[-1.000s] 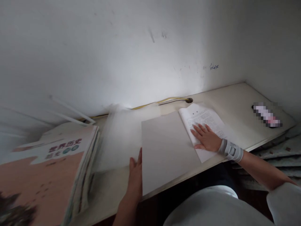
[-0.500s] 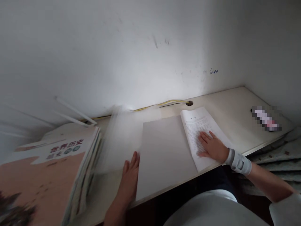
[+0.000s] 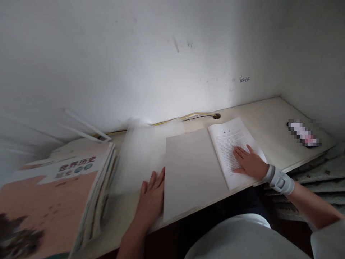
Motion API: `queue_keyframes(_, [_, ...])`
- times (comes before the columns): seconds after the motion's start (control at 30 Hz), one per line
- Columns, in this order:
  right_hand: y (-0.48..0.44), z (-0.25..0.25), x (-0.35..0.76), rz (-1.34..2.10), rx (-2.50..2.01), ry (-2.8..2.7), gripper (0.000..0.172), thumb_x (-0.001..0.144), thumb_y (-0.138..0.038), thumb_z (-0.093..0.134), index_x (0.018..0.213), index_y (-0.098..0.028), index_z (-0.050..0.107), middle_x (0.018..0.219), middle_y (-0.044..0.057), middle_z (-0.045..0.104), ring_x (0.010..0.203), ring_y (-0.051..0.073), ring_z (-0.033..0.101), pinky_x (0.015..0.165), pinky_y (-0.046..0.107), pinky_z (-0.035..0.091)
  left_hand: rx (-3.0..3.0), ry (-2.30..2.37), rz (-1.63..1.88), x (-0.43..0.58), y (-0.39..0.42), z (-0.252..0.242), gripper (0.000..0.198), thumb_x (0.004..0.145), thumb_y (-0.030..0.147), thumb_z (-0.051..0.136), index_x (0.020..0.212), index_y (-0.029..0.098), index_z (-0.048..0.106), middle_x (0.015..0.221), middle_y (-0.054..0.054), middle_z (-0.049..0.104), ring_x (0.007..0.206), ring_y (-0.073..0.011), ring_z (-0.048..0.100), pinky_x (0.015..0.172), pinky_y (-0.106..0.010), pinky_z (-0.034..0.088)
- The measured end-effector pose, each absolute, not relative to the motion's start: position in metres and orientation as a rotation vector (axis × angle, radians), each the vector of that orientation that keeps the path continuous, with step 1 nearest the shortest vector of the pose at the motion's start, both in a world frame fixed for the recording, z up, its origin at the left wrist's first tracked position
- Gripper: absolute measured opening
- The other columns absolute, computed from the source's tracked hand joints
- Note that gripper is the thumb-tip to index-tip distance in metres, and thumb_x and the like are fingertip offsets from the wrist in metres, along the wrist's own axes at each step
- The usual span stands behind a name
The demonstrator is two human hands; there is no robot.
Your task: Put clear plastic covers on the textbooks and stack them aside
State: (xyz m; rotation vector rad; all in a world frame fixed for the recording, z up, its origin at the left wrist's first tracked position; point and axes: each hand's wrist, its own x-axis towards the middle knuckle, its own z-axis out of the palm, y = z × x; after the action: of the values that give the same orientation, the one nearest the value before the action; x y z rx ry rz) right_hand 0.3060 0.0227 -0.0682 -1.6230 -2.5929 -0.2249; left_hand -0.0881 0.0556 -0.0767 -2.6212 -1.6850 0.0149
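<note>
An opened book lies on the desk in front of me, with a blank grey-white page (image 3: pixel 192 172) on the left and a printed page (image 3: pixel 223 144) on the right. My right hand (image 3: pixel 250 162) rests on the printed page, fingers spread, with a white band (image 3: pixel 281 181) at its wrist. Against the left edge of the blank page is my left hand (image 3: pixel 151 198), its fingers stretched out and apart. Left of that hand lies a translucent plastic sheet or cover (image 3: pixel 145 154), blurred at its edges.
A stack of books with a pink-orange cover (image 3: pixel 61 201) stands at the left. A pixelated phone-like object (image 3: pixel 304 135) lies at the right end of the desk (image 3: pixel 266 118). Yellow and black cables (image 3: pixel 195 116) run along the wall into a round hole (image 3: pixel 216 116).
The book has shifted slightly right, and both hands have moved a little right with it. The printed page lies somewhat flatter. My left hand's fingers are spread wider.
</note>
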Motion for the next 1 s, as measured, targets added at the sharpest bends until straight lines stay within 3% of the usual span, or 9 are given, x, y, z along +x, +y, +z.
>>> queue_keyframes(0.3, [0.041, -0.061, 0.317, -0.096, -1.709, -2.639, 0.065, 0.087, -0.055, 0.041, 0.135, -0.011, 0.040, 0.140, 0.017, 0.038, 0.130, 0.033, 0.034, 0.102, 0.059, 0.025, -2.614, -1.698, -0.001, -0.089, 0.059, -0.081, 0.062, 0.078, 0.005, 0.029, 0.141, 0.009, 0.029, 0.145, -0.016, 0.030, 0.136, -0.0310, 0.020, 0.105, -0.052, 0.026])
queue_keyframes(0.4, [0.034, -0.060, 0.338, -0.090, -1.773, -2.547, 0.057, 0.088, -0.049, 0.041, 0.133, -0.014, 0.044, 0.142, 0.016, 0.037, 0.131, 0.033, 0.030, 0.102, 0.058, 0.026, -2.513, -1.800, -0.100, -0.093, 0.051, -0.062, 0.054, 0.084, 0.018, 0.029, 0.134, 0.001, 0.036, 0.142, -0.023, 0.033, 0.134, -0.0342, 0.025, 0.103, -0.054, 0.029])
queue_keyframes(0.5, [0.023, -0.059, 0.367, -0.126, -1.827, -2.330, 0.051, 0.092, -0.043, 0.034, 0.133, -0.014, 0.044, 0.144, 0.016, 0.032, 0.133, 0.028, 0.030, 0.103, 0.050, 0.030, -2.390, -1.828, -0.316, -0.079, 0.046, -0.031, 0.054, 0.088, 0.031, 0.025, 0.130, 0.001, 0.041, 0.141, -0.024, 0.034, 0.135, -0.0360, 0.022, 0.103, -0.057, 0.026])
queue_keyframes(0.6, [0.017, -0.065, 0.394, -0.133, -1.932, -2.138, 0.051, 0.093, -0.041, 0.028, 0.132, -0.012, 0.044, 0.139, 0.018, 0.041, 0.129, 0.027, 0.037, 0.100, 0.047, 0.034, -2.626, -1.611, -0.501, -0.029, 0.054, -0.015, 0.050, 0.091, 0.028, 0.020, 0.133, 0.009, 0.039, 0.146, -0.014, 0.031, 0.138, -0.0247, 0.019, 0.109, -0.045, 0.023])
queue_keyframes(0.67, [0.014, -0.072, 0.407, -0.111, -1.998, -2.081, 0.052, 0.093, -0.040, 0.026, 0.131, -0.010, 0.045, 0.132, 0.019, 0.048, 0.125, 0.029, 0.042, 0.098, 0.049, 0.037, -2.943, -1.406, -0.403, 0.018, 0.068, -0.022, 0.051, 0.092, 0.032, 0.023, 0.136, 0.009, 0.034, 0.146, -0.014, 0.030, 0.137, -0.0220, 0.022, 0.109, -0.040, 0.025])
queue_keyframes(0.77, [0.011, -0.083, 0.414, -0.063, -2.009, -2.032, 0.052, 0.093, -0.039, 0.025, 0.129, -0.007, 0.045, 0.126, 0.020, 0.053, 0.119, 0.029, 0.048, 0.096, 0.048, 0.039, -3.112, -1.354, -0.271, 0.081, 0.089, -0.051, 0.069, 0.088, 0.046, 0.035, 0.138, -0.001, 0.025, 0.147, -0.025, 0.019, 0.137, -0.0290, 0.018, 0.108, -0.044, 0.024])
queue_keyframes(1.0, [0.008, -0.084, 0.405, 0.126, -1.912, -1.928, 0.053, 0.092, -0.045, 0.025, 0.128, -0.012, 0.047, 0.124, 0.015, 0.057, 0.115, 0.027, 0.053, 0.098, 0.046, 0.040, -3.075, -1.297, -0.421, 0.124, 0.097, -0.086, 0.075, 0.088, 0.053, 0.034, 0.139, 0.001, 0.022, 0.146, -0.027, 0.017, 0.137, -0.0326, 0.017, 0.109, -0.051, 0.015])
